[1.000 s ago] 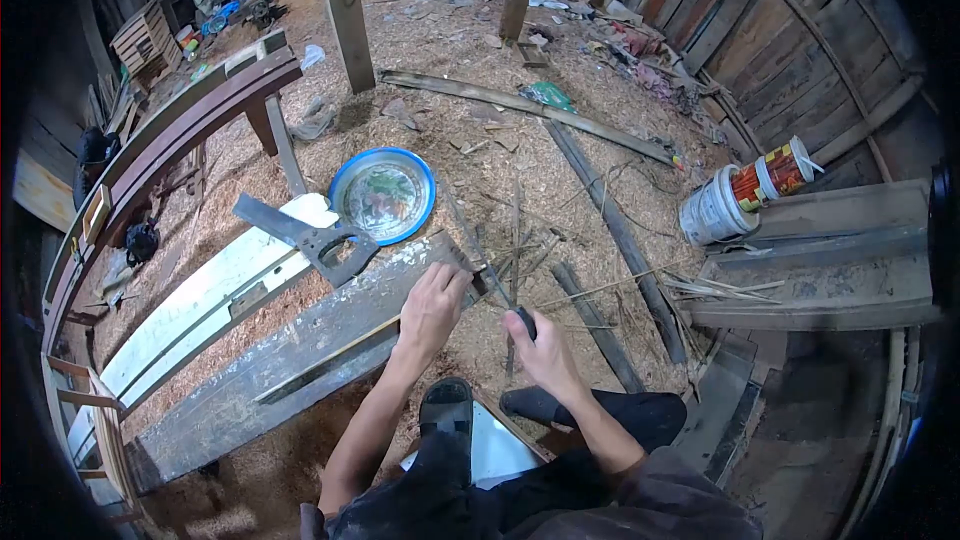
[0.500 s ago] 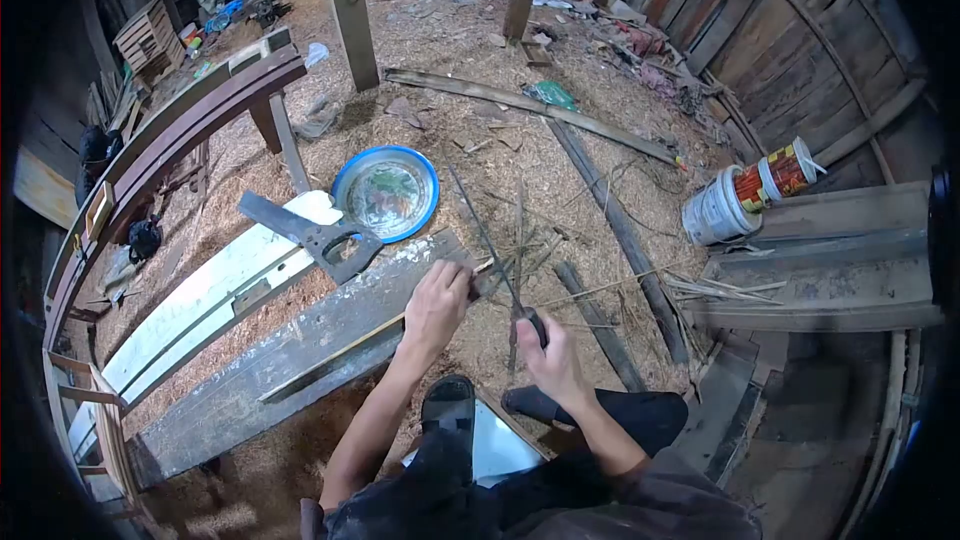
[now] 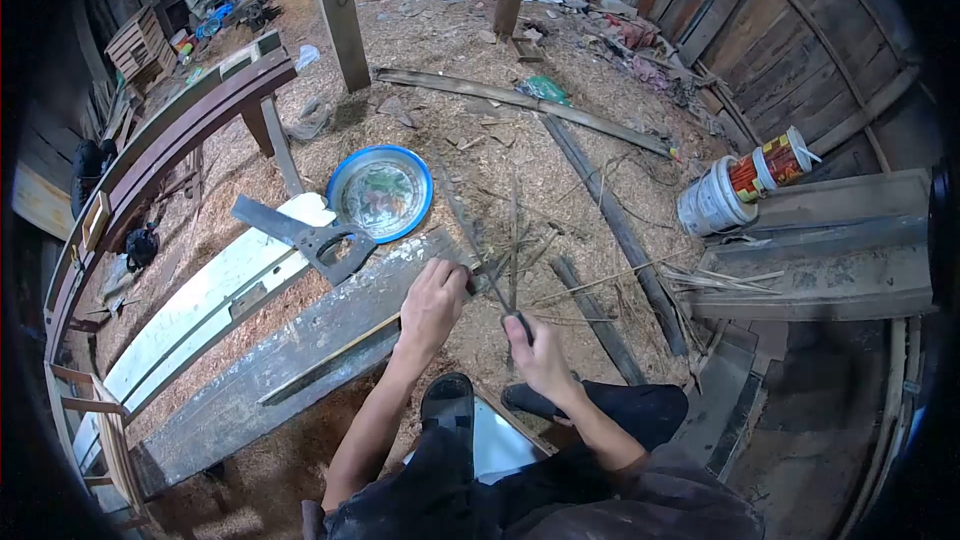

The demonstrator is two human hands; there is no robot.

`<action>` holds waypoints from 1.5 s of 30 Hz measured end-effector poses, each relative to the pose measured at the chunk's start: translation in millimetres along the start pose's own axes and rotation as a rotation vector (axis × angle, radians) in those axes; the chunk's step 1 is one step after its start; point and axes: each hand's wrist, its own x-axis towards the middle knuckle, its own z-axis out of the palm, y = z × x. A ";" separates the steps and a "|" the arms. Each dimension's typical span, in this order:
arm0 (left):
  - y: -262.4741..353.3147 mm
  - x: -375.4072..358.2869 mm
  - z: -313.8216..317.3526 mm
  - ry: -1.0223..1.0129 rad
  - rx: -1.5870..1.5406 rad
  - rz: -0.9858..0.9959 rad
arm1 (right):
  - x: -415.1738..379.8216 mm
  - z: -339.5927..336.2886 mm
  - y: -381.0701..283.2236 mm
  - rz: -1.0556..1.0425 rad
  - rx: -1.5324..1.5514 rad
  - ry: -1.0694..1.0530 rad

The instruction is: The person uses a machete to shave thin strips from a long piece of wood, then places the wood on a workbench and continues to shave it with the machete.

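My right hand (image 3: 540,355) is closed round the dark handle of a long thin-bladed knife (image 3: 487,265). The blade points up and away to the left and is partly smeared by motion. My left hand (image 3: 433,302) is closed on a narrow wooden strip (image 3: 335,360), pressing it down near the end of a worn grey plank (image 3: 255,380). The blade is close to the strip's far end, just past my left fingers; whether they touch is hard to make out. A handsaw (image 3: 310,240) lies beyond my left hand, its blade over a white board (image 3: 195,315).
A blue-rimmed basin (image 3: 424,180) stands on the shavings past the saw. Dark wooden battens (image 3: 625,230) and thin sticks (image 3: 720,282) lie to the right. Stacked buckets (image 3: 715,205) lean near a wooden trough (image 3: 840,260). A curved wooden frame (image 3: 185,130) stands at left; posts (image 3: 340,15) rise behind.
The knife has moved slightly left and downward, its blade now closer to the strip's end by my left hand. My left hand keeps its hold. The view has shifted slightly.
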 end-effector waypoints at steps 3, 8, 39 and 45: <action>-3.3 0.6 -1.0 0.001 0.026 0.014 | 8.7 3.4 3.8 0.098 -0.041 -0.086; -1.5 -2.7 -0.4 -0.019 0.054 0.009 | 1.2 11.0 -1.5 0.010 0.115 0.049; 5.0 -0.7 -1.4 -0.013 0.080 0.027 | -7.3 21.4 9.9 0.127 0.059 0.010; 8.1 -2.8 1.5 -0.007 0.082 0.027 | -8.6 15.7 9.2 0.184 0.085 0.005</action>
